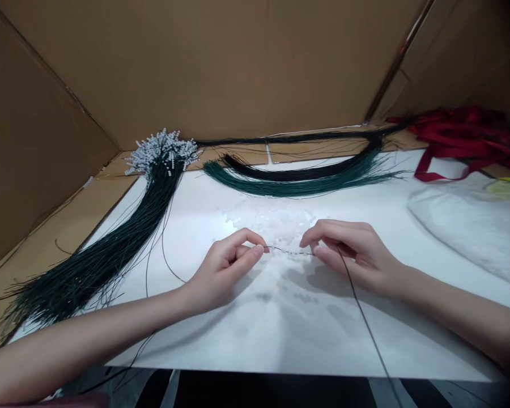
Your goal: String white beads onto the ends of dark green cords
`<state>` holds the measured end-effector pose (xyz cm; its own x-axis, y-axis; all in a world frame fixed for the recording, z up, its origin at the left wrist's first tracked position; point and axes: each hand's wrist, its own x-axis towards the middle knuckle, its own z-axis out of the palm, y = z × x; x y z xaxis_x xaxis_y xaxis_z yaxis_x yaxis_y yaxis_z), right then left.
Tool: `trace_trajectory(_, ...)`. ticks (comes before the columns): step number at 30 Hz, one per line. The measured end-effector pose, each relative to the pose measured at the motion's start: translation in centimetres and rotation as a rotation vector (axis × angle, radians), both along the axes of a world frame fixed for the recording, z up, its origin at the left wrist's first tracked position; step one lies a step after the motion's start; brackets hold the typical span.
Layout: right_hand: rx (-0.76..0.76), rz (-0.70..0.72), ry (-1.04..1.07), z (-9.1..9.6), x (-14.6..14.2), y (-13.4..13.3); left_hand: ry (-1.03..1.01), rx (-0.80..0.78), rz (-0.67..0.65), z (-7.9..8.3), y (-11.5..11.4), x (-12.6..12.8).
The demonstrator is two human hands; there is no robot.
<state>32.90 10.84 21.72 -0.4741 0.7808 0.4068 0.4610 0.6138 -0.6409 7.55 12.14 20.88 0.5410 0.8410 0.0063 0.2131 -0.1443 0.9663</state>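
Note:
Between my hands runs a thin dark wire [368,323] with a few small clear or white beads [288,251] strung along it. My left hand [227,267] pinches one end of this stretch between thumb and forefinger. My right hand [359,252] is closed on the wire a short way to the right, and its long tail drops from there past the table's front edge. Just beyond my fingers, a loose spread of tiny whitish beads [267,218] lies on the white board [323,340]; single beads are hard to make out.
At the left lies a thick bundle of dark green wires [131,238] topped with white beaded tips [165,148]. Green and black wires [297,184] curve across the back. Red ribbon [450,141] and a clear plastic bag [471,221] sit at right. Cardboard walls [246,68] enclose the table.

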Motion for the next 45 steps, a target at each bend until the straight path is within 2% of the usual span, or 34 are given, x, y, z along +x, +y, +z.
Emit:
trace_trajectory(4, 0.060, 0.076, 0.052, -0.1, -0.1, -0.2, -0.032, -0.054, -0.012, -0.1, -0.1, 0.6)
trace_trajectory(8, 0.089, 0.062, 0.057, -0.4, -0.2, 0.1, -0.032, -0.053, -0.032, -0.4, -0.2, 0.6)
trace_trajectory(20, 0.048, 0.053, -0.014, -0.6, -0.2, 0.5, 0.114, 0.140, -0.089, -0.5, 0.1, 0.7)
trace_trajectory(26, 0.089, 0.054, -0.024, -0.5, -0.3, 0.7, 0.151, 0.147, -0.143, -0.6, 0.2, 0.9)
trace_trajectory(34, 0.118, 0.132, -0.016, -0.2, -0.2, 0.6, 0.175, 0.133, -0.183, -0.2, 0.3, 0.7)
trace_trajectory(45, 0.173, 0.109, 0.048, -0.1, 0.4, 0.6, 0.167, 0.131, -0.192, -0.4, 0.2, 0.6)
